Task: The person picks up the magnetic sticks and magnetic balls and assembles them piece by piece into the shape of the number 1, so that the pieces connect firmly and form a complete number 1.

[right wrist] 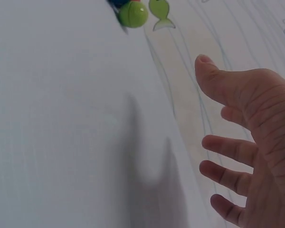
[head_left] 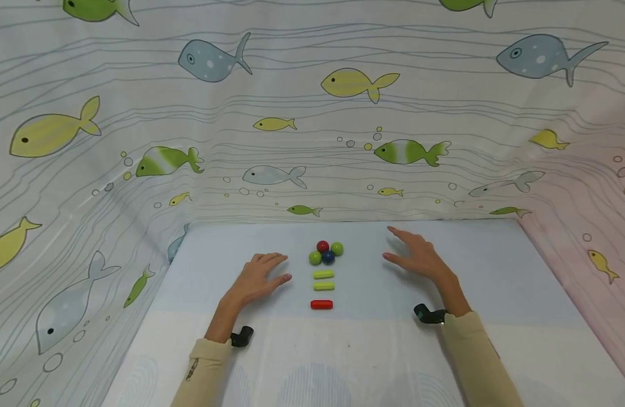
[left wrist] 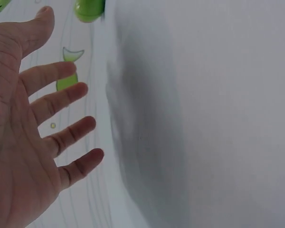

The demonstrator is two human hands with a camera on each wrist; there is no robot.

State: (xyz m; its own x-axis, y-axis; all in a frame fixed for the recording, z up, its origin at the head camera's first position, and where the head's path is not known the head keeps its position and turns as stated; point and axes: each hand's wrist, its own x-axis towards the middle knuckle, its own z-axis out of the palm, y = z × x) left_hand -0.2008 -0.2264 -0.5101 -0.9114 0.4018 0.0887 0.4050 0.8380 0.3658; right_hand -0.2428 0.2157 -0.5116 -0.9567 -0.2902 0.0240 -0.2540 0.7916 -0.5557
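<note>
A dark blue ball sits on the white worktop, at the front of a close cluster. Just left of the blue ball is one green ball; a red ball lies right behind it, slightly to its left, and a second green ball behind it to its right. On the person's side of the blue ball, two yellow-green bars lie crosswise, one in front of the other, and farther from it in the same direction lies a red bar.

The left hand is left of the blue ball and apart from it, its grip wide, thumb held away from the spread fingers. The right hand is to the blue ball's right, farther off than the left one, its grip also wide, fingers parted.

Beige sleeves and black wrist cameras are on the person's side of the blue ball. Well beyond it, behind the worktop, hangs a fish-patterned curtain.
</note>
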